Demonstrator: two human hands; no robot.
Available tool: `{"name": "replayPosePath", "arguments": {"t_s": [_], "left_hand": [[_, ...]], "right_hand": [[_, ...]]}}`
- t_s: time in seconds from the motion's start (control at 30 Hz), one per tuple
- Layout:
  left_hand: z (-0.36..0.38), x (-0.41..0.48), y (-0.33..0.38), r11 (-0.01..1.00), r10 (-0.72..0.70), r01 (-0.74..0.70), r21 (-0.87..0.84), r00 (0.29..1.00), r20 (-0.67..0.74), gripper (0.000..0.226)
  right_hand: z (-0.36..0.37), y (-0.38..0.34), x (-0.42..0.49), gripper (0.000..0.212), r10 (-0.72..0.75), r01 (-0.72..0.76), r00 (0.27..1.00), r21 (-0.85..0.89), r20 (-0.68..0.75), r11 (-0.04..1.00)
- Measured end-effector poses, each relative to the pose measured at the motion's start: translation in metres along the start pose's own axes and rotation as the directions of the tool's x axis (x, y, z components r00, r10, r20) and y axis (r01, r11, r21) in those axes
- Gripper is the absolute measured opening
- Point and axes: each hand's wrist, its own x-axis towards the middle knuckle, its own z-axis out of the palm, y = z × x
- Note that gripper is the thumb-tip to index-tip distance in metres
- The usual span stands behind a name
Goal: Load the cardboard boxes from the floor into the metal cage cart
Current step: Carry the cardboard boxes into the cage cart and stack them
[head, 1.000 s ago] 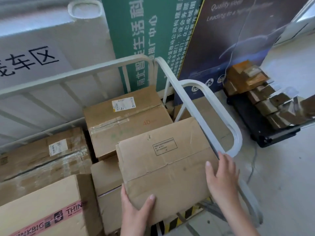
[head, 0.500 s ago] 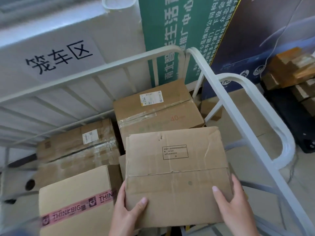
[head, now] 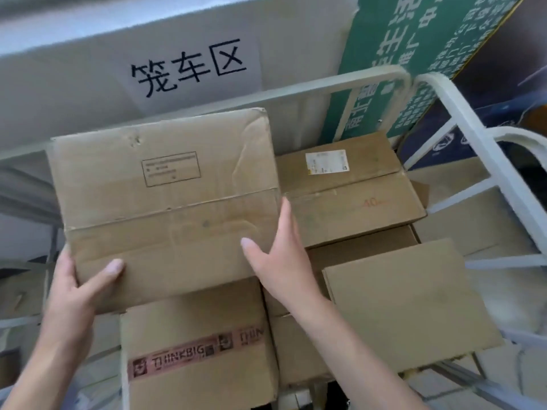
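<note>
While thumbs press its top, the left hand [head: 80, 288] and right hand [head: 281, 261] grip the cardboard box [head: 165, 208] by its sides, above a taped box [head: 195, 350] at the cart's [head: 325, 86] near edge.

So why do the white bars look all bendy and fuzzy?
In the head view, the wide-angle lens bows the cage cart's white rails. Also in the head view, motion blur smears the rail's corner and the picture's edges, while the held cardboard box in the middle looks fairly sharp. The light there is soft and even, with no glare and only faint shadows.
</note>
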Motion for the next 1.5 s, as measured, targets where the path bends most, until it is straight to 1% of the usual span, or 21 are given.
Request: {"name": "replayPosePath", "arguments": {"t_s": [0.07, 0.13, 0.23, 0.37, 0.43, 0.53, 0.6, 0.7, 0.77, 0.87, 0.93, 1.0, 1.1, 1.17, 1.2, 1.23, 1.27, 1.33, 1.37, 1.43, 1.5], "left_hand": [[-0.024, 0.038, -0.026, 1.000, -0.025, 0.024, 0.006, 1.000, 0.007, 0.057], [-0.042, 0.068, -0.059, 0.995, -0.095, 0.095, 0.001, 0.995, 0.029, 0.056], [-0.061, 0.098, -0.117, 0.973, -0.232, 0.231, 0.025, 0.971, 0.054, 0.053], [-0.058, 0.118, -0.170, 0.907, -0.418, 0.411, 0.095, 0.905, 0.076, 0.050], [-0.044, 0.121, -0.186, 0.862, -0.497, 0.476, 0.172, 0.860, 0.111, 0.050], [-0.015, 0.114, -0.203, 0.812, -0.571, 0.523, 0.260, 0.804, 0.165, 0.055], [-0.002, 0.111, -0.206, 0.810, -0.569, 0.519, 0.274, 0.808, 0.153, 0.066], [0.001, 0.112, -0.204, 0.805, -0.578, 0.532, 0.265, 0.802, 0.147, 0.073], [-0.001, 0.114, -0.202, 0.811, -0.566, 0.516, 0.275, 0.810, 0.152, 0.070], [0.004, 0.123, -0.196, 0.840, -0.520, 0.480, 0.253, 0.844, 0.127, 0.057], [0.012, 0.136, -0.192, 0.857, -0.493, 0.465, 0.220, 0.865, 0.092, 0.058], [0.028, 0.147, -0.189, 0.875, -0.464, 0.436, 0.208, 0.880, 0.106, 0.061], [0.056, 0.158, -0.186, 0.892, -0.435, 0.399, 0.212, 0.885, 0.166, 0.061], [0.067, 0.162, -0.186, 0.881, -0.456, 0.422, 0.213, 0.877, 0.148, 0.060], [0.067, 0.161, -0.186, 0.876, -0.465, 0.431, 0.217, 0.873, 0.143, 0.059], [0.065, 0.158, -0.187, 0.872, -0.471, 0.433, 0.228, 0.870, 0.147, 0.058], [0.062, 0.154, -0.189, 0.868, -0.475, 0.432, 0.244, 0.866, 0.157, 0.057], [0.057, 0.143, -0.193, 0.862, -0.482, 0.429, 0.270, 0.859, 0.172, 0.056], [0.057, 0.138, -0.193, 0.859, -0.486, 0.432, 0.275, 0.857, 0.172, 0.058], [0.058, 0.131, -0.191, 0.854, -0.494, 0.440, 0.276, 0.852, 0.171, 0.062], [0.061, 0.128, -0.187, 0.847, -0.506, 0.447, 0.288, 0.844, 0.177, 0.065]], "right_hand": [[0.047, 0.001, 0.043, 0.091, -0.007, 0.008, 0.999, -0.024, 0.053, 1.000], [0.086, 0.013, 0.075, 0.090, 0.030, -0.023, 0.996, -0.072, 0.085, 0.997], [0.128, 0.047, 0.103, 0.092, 0.126, -0.109, 0.978, -0.106, 0.167, 0.988], [0.152, 0.093, 0.124, 0.096, 0.276, -0.228, 0.922, -0.195, 0.273, 0.954], [0.154, 0.108, 0.133, 0.097, 0.343, -0.290, 0.902, -0.223, 0.262, 0.931], [0.144, 0.122, 0.140, 0.092, 0.380, -0.342, 0.911, -0.223, 0.161, 0.913], [0.135, 0.129, 0.140, 0.083, 0.389, -0.363, 0.915, -0.205, 0.107, 0.909], [0.124, 0.137, 0.134, 0.074, 0.413, -0.392, 0.906, -0.187, 0.090, 0.901], [0.123, 0.139, 0.131, 0.079, 0.410, -0.390, 0.906, -0.167, 0.108, 0.906], [0.121, 0.135, 0.138, 0.090, 0.394, -0.382, 0.905, -0.098, 0.158, 0.919], [0.118, 0.130, 0.153, 0.093, 0.374, -0.370, 0.909, -0.056, 0.186, 0.927], [0.113, 0.124, 0.172, 0.092, 0.354, -0.355, 0.925, -0.023, 0.138, 0.935], [0.097, 0.118, 0.193, 0.081, 0.355, -0.355, 0.935, -0.015, -0.007, 0.935], [0.089, 0.120, 0.192, 0.072, 0.360, -0.360, 0.933, -0.036, -0.021, 0.932], [0.088, 0.122, 0.187, 0.071, 0.356, -0.356, 0.934, -0.074, -0.013, 0.932], [0.089, 0.124, 0.180, 0.070, 0.344, -0.342, 0.939, -0.162, -0.017, 0.926], [0.092, 0.126, 0.171, 0.069, 0.321, -0.319, 0.946, -0.295, -0.044, 0.900], [0.098, 0.130, 0.153, 0.068, 0.240, -0.266, 0.963, -0.548, -0.120, 0.793], [0.100, 0.132, 0.145, 0.070, 0.211, -0.248, 0.968, -0.609, -0.133, 0.754], [0.098, 0.136, 0.135, 0.072, 0.201, -0.238, 0.971, -0.644, -0.131, 0.727], [0.092, 0.138, 0.134, 0.068, 0.224, -0.255, 0.966, -0.649, -0.131, 0.717]]}}
